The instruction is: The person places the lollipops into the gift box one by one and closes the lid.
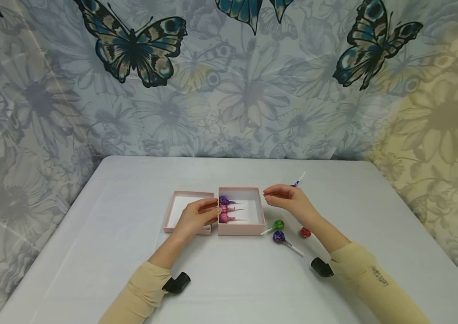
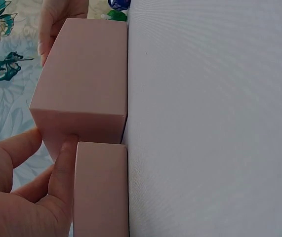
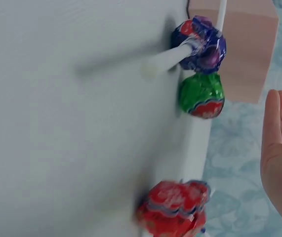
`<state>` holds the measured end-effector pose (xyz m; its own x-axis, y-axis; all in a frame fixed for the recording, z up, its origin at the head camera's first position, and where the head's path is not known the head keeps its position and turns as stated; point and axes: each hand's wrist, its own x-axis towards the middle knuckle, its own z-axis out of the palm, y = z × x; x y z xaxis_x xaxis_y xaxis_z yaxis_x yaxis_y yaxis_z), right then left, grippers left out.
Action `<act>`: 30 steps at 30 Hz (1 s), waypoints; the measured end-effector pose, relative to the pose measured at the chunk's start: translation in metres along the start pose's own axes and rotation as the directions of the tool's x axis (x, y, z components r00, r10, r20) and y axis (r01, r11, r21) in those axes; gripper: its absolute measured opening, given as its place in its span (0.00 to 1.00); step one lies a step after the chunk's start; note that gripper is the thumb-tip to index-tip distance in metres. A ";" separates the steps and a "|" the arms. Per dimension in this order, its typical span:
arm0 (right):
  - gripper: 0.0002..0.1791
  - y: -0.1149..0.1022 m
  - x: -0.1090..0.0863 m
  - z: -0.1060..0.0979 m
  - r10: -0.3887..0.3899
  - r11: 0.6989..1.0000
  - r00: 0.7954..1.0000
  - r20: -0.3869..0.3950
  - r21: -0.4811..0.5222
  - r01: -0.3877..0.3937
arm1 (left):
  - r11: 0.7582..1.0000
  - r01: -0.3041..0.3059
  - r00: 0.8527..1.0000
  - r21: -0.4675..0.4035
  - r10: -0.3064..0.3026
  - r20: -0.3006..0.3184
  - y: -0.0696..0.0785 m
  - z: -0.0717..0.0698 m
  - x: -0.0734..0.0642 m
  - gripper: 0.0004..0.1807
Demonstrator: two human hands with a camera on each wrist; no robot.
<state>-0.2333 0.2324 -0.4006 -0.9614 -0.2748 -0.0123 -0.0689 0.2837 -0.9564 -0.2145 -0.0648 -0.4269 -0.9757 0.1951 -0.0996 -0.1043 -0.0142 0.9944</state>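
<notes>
A pink box (image 1: 242,230) stands with its inside facing up. A purple lollipop (image 1: 224,200) and two pink lollipops (image 1: 226,218) lie along its left side, sticks to the right. My left hand (image 1: 197,217) holds the box's left wall; in the left wrist view its fingertips (image 2: 70,140) press that wall and reach the upper edge. Just right of the box, my right hand (image 1: 289,199) hovers with fingers together and fairly straight, holding nothing that shows. Behind it, a purple lollipop (image 1: 296,183) is partly hidden.
Beside the box at left lies its shallow pink lid (image 1: 170,211), partly behind my left hand. Green (image 1: 279,224), dark purple (image 1: 278,237) and red (image 1: 305,232) lollipops lie at right on the white table (image 1: 229,279). Patterned cloth (image 1: 249,112) hangs behind.
</notes>
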 end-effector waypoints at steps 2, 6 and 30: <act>0.26 0.003 -0.005 -0.005 0.011 0.999 1.000 -0.018 0.031 -0.010 | 1.000 -0.003 1.000 0.005 0.003 -0.001 0.000 0.000 0.000 0.23; 0.29 0.008 -0.013 -0.016 0.038 0.995 0.998 -0.059 0.099 -0.033 | 1.000 0.000 1.000 0.021 0.000 -0.006 0.000 0.000 -0.001 0.23; 0.27 0.035 -0.060 -0.063 0.126 0.992 0.986 -0.110 -0.010 -0.128 | 1.000 -0.005 1.000 0.006 0.005 0.000 -0.001 0.001 0.000 0.22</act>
<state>-0.1945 0.3168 -0.4146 -0.9858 -0.1342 -0.1006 0.0520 0.3256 -0.9441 -0.2138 -0.0637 -0.4279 -0.9763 0.1946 -0.0945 -0.0982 -0.0094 0.9951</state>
